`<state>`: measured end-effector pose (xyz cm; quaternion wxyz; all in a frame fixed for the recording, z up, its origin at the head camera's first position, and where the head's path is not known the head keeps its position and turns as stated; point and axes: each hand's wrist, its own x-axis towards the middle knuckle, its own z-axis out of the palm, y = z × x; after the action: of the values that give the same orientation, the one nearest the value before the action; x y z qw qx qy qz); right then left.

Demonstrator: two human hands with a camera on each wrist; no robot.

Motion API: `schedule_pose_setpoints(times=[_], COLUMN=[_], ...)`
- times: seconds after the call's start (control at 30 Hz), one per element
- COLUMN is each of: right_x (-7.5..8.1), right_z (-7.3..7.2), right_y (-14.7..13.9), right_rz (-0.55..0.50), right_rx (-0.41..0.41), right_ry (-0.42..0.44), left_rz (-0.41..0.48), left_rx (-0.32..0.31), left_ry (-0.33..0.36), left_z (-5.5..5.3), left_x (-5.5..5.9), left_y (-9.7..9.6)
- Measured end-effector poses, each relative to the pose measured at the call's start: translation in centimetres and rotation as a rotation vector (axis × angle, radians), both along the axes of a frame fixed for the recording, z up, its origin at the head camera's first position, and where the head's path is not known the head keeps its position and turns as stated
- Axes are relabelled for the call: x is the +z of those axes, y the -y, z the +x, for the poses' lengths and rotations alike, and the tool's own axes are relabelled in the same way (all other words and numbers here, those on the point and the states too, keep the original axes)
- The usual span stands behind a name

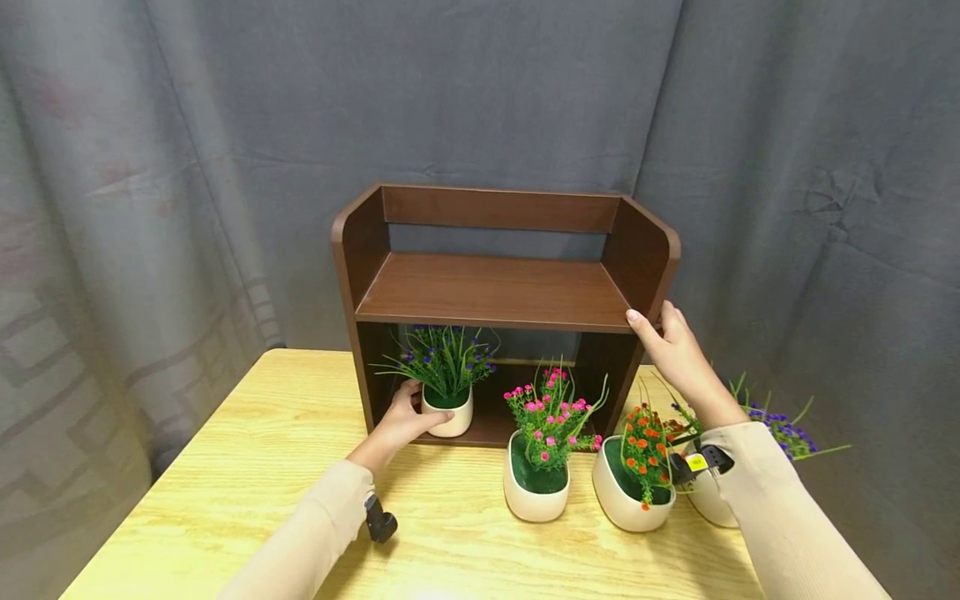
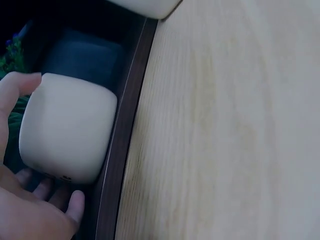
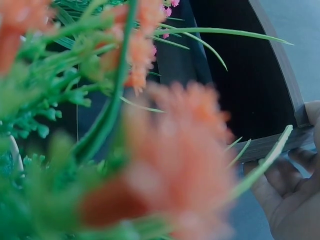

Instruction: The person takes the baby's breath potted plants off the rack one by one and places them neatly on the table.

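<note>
A brown two-tier wooden shelf [image 1: 491,287] stands on the table. On the left of its lower tier sits a potted plant [image 1: 452,419] with purple-blue flowers and a white pot. My left hand [image 1: 397,423] holds that pot, thumb on one side and fingers on the other; the left wrist view shows the white pot [image 2: 70,130] just inside the shelf's front edge. With my right hand [image 1: 684,367] I grip the shelf's right side panel, thumb at the front and fingers round the outside. In the right wrist view, orange flowers [image 3: 180,165] blur much of the foreground.
In front of the shelf stands a pink-flowered potted plant [image 1: 536,496]. To its right are an orange-flowered one [image 1: 630,508] and, partly behind my right forearm, another purple-flowered one [image 1: 783,433]. A grey curtain [image 1: 510,92] hangs behind the light wooden table [image 1: 247,442].
</note>
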<state>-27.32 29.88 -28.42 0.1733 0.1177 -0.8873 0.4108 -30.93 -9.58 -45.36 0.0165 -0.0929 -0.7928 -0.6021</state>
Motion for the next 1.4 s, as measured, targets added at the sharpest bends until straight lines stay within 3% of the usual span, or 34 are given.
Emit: schedule_pose_setpoints(times=[0.47, 0.9, 1.4], right_x=[-0.2, -0.2, -0.2], right_z=[0.0, 0.0, 0.1], right_y=[0.1, 0.1, 0.2], right_rz=[-0.015, -0.020, -0.019], right_rx=[0.004, 0.007, -0.002], right_ry=[-0.004, -0.032, -0.026], left_rz=[0.045, 0.106, 0.102], left_rx=[-0.140, -0.137, -0.133], left_ry=[-0.007, -0.016, -0.011], left_z=[-1.6, -1.7, -1.7], left_x=[0.2, 0.0, -0.2], left_y=[-0.8, -1.1, -1.2])
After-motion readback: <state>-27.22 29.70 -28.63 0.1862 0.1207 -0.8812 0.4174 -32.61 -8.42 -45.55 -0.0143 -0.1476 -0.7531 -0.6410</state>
